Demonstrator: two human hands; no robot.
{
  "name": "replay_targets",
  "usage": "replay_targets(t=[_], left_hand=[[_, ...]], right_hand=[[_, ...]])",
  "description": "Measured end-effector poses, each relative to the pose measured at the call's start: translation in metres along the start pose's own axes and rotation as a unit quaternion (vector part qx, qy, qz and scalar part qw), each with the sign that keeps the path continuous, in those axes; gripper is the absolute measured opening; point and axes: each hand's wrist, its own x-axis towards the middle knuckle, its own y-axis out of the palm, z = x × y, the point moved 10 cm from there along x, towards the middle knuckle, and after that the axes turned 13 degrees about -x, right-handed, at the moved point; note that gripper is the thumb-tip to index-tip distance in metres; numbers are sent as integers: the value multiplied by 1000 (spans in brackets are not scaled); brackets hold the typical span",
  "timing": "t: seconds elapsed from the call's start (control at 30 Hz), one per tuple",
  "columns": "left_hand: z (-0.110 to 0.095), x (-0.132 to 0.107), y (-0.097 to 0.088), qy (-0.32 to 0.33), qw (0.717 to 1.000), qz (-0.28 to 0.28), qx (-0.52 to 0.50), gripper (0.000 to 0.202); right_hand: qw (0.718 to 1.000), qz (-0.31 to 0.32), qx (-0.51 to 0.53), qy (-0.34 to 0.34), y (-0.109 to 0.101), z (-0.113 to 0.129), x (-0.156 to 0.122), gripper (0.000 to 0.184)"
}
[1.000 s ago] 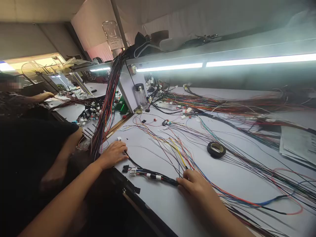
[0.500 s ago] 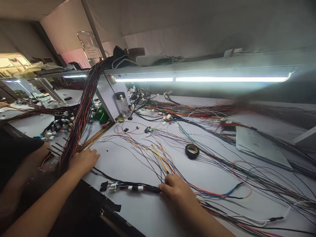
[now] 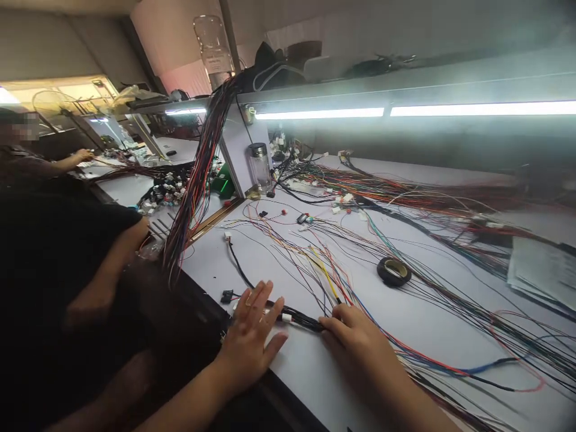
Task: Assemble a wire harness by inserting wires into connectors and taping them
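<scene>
One illegible bottle label (image 3: pixel 217 62), left fingers (image 3: pixel 261 295) spread, right fingers (image 3: pixel 335 327) gripping black harness (image 3: pixel 304 319)

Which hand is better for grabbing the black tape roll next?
Probably the right hand: it's nearer the tape roll, while the left hand lies farther away, over the cable bundle. The right seems to hold that bundle, though.

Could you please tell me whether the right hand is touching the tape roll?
No, the right hand grips the black wire bundle, while the tape roll lies apart from that hand.
</scene>
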Motion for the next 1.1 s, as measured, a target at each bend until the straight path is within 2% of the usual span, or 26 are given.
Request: replay_targets(t=[0.1, 0.2, 0.33, 0.47, 0.6, 0.8, 1.0, 1.1], left_hand=[[-5, -10, -2, 3, 1000, 12, -9, 40], [-4, -14, -2, -37, 999, 13, -21, 30], [-3, -12, -2, -59, 998, -3, -26, 43], [-4, -8, 2, -70, 997, 14, -43, 32], [-5, -5, 5, -84, 995, 10, -44, 40], [0, -2, 12, -116, 992, 20, -42, 40], [0, 7, 13, -114, 993, 21, -20, 45], [-9, 17, 17, -72, 997, 39, -13, 56]], right_hand=[[1000, 18, -1, -3, 3, 1, -2, 22], [1000, 20, -7, -4, 6, 0, -2, 22], [1000, 14, -17, -9, 7, 1, -2, 22], [1000, 13, -18, -10, 6, 1, -2, 22], [1000, 6, -26, -10, 6, 1, -3, 22], [1000, 5, -29, 2, 5, 0, -2, 22], [1000, 11, -10, 4, 3, 1, 0, 22], [1000, 12, -7, 11, 5, 1, 1, 23]])
